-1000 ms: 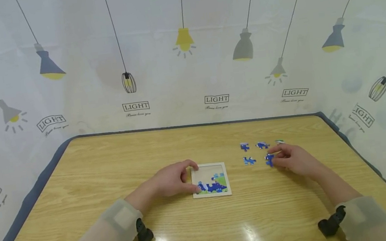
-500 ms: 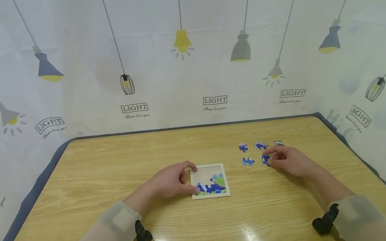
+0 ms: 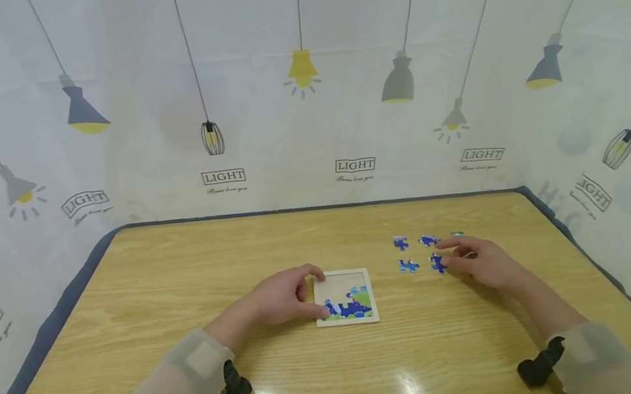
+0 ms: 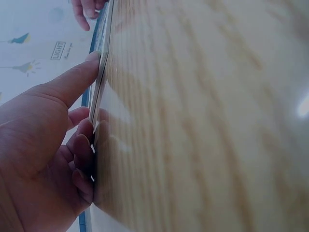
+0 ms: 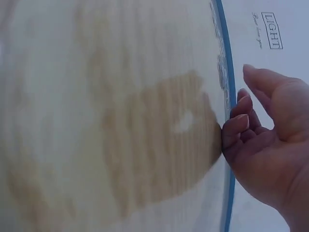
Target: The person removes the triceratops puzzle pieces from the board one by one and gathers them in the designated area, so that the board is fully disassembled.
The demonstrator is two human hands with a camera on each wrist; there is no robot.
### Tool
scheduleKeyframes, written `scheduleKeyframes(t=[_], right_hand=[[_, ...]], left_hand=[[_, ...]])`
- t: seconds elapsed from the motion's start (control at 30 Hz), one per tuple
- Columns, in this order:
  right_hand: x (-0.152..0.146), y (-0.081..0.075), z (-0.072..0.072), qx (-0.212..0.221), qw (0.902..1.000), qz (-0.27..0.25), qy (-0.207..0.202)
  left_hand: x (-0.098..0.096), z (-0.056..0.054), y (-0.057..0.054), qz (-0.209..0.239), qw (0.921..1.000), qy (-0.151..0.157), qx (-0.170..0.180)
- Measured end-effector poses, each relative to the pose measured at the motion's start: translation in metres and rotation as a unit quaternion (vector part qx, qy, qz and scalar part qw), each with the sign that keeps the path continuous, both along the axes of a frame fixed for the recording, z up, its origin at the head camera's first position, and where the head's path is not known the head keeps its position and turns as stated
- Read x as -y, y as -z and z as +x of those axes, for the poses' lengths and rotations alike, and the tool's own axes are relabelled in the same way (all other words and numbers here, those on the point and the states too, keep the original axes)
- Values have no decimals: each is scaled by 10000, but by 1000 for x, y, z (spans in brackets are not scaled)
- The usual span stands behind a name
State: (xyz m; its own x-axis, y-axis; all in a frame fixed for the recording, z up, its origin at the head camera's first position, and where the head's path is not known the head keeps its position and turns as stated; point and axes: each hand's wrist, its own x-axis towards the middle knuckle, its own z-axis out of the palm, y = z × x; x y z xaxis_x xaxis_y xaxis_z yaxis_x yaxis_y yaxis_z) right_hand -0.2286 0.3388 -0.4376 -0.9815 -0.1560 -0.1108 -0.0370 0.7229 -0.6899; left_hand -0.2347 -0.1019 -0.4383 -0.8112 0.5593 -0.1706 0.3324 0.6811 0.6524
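In the head view my left hand (image 3: 283, 296) holds a white-rimmed jigsaw tray (image 3: 373, 295) by its left side, with the thumb near the lower left corner and the index finger at the upper left. Blue and green pieces fill the lower part and right side of the tray; bare backing shows above. The left wrist view has the thumb (image 4: 72, 82) on the tray's edge, other fingers curled beside it. My right hand (image 3: 485, 261) is at the right of a dark blue jigsaw piece (image 3: 436, 263), thumb and index finger apart. Nothing shows between the fingers in the right wrist view.
More loose pieces lie in two rows: a blue one (image 3: 400, 243), a dark blue one (image 3: 428, 240), a light blue one (image 3: 409, 266), and a pale green one (image 3: 457, 233) partly behind the right hand. The wooden table (image 3: 313, 368) meets a lamp-printed curtain (image 3: 268, 97) behind.
The dark blue piece by my right hand has shifted slightly left in its row, and the right thumb and index finger have drawn off it. The left hand stays on the tray.
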Motion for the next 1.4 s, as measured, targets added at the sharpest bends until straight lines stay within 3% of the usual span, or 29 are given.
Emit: scheduleKeyframes(t=[0.13, 0.4, 0.67, 0.93, 1.4], right_hand=[[16, -6, 6, 30, 9992, -321, -235], [80, -9, 13, 399, 9920, -533, -1076], [127, -12, 8, 488, 9863, -527, -1484], [133, -5, 0, 602, 9826, -537, -1674], [139, -4, 3, 720, 9798, -445, -1813]], left_hand=[[-2, 0, 1, -1, 10000, -6, 22], [-2, 1, 0, -36, 10000, -51, 32], [-2, 0, 1, 8, 10000, -49, 30], [-3, 1, 1, 12, 10000, 2, 62], [-3, -1, 1, -23, 10000, -10, 68]])
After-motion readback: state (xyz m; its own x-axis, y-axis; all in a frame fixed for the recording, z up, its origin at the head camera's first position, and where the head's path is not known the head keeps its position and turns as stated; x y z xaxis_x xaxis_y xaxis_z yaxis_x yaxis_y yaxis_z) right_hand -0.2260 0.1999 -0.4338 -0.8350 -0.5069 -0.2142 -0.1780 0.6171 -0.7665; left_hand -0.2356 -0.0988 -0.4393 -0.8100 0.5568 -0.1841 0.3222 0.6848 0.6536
